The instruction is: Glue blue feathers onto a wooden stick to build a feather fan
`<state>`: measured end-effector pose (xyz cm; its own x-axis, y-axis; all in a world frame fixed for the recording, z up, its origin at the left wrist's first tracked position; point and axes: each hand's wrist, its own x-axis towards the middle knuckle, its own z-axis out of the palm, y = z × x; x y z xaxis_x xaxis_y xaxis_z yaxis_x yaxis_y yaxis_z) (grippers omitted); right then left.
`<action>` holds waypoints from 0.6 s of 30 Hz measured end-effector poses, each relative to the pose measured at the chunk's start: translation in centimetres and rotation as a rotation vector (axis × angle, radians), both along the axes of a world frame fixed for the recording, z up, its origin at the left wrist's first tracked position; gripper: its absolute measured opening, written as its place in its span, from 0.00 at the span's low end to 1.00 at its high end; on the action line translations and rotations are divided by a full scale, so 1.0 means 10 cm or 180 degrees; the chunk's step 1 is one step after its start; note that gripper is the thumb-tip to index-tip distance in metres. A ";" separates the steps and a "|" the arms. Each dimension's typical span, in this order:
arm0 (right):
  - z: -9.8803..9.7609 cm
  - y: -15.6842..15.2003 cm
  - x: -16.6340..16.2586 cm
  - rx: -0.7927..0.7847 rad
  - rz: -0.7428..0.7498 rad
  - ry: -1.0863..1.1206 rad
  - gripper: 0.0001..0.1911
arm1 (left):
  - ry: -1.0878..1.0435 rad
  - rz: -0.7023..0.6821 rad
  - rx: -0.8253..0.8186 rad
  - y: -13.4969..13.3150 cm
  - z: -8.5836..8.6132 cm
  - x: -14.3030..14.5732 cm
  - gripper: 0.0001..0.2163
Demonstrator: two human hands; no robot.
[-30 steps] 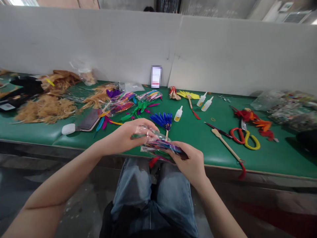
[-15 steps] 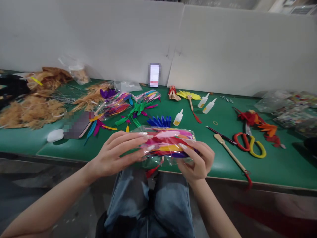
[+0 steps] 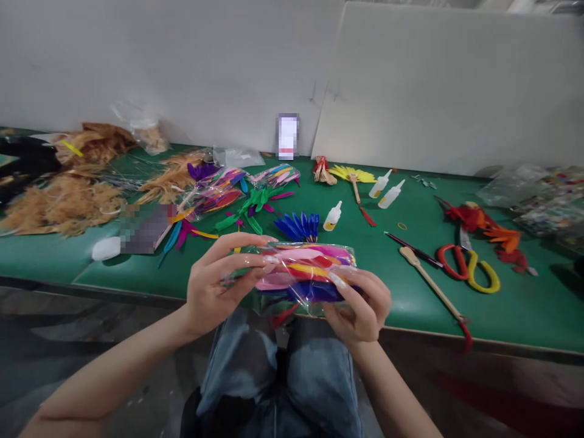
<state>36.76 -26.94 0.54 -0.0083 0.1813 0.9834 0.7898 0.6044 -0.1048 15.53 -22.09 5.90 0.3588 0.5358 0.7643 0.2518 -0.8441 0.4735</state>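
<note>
Between both hands, over the table's front edge, is a clear plastic bag of feathers (image 3: 305,271) in pink, red, yellow and blue. My left hand (image 3: 223,277) grips its left end, thumb and fingers pinched on the film. At the right end, my right hand (image 3: 360,301) has its fingers curled over the bag and its thumb below. Just behind the bag lies a fan of blue feathers (image 3: 298,226). A red tassel (image 3: 283,316) hangs partly hidden under the bag. Beyond stands a small glue bottle (image 3: 333,216).
To the right lie scissors (image 3: 483,274), a wooden stick with a red cord (image 3: 433,286), a dark pen (image 3: 410,248) and red-orange feathers (image 3: 504,240). Two glue bottles (image 3: 390,194) stand behind. Left are green feathers (image 3: 255,204), bagged feathers (image 3: 214,194), a phone (image 3: 143,231) and tan fibres (image 3: 64,201).
The bag has tilted and shifted slightly in my hands, showing more blue feathers at its lower side. Both hands keep hold of it, and the view has moved a little.
</note>
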 end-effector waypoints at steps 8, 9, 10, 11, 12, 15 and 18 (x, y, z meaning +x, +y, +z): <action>-0.10 -0.05 -0.02 -0.0206 -0.0277 0.0025 0.23 | 0.0227 -0.0430 -0.0018 0.02 -0.01 -0.08 0.12; -0.11 -0.05 -0.02 -0.0218 -0.0289 0.0042 0.23 | 0.0349 -0.0487 0.0026 0.02 0.01 -0.11 0.12; -0.11 -0.05 -0.03 -0.0235 -0.0293 0.0058 0.24 | 0.0484 -0.0512 0.0052 0.02 0.04 -0.13 0.12; -0.11 -0.05 -0.03 -0.0245 -0.0291 0.0075 0.24 | 0.0620 -0.0510 0.0057 0.02 0.07 -0.15 0.12; -0.11 -0.05 -0.04 -0.0254 -0.0287 0.0091 0.25 | 0.0768 -0.0500 0.0040 0.01 0.10 -0.16 0.12; -0.10 -0.04 -0.06 -0.0260 -0.0296 0.0161 0.24 | 0.1206 -0.0490 -0.0033 0.00 0.20 -0.18 0.13; -0.10 -0.04 -0.07 -0.0302 -0.0275 0.0232 0.22 | 0.1506 -0.0483 0.0067 0.03 0.23 -0.17 0.14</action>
<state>36.07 -27.39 -0.47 0.0821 0.2705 0.9592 0.8266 0.5192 -0.2172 13.82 -21.83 8.17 0.7417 0.4368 0.5091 0.3084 -0.8960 0.3194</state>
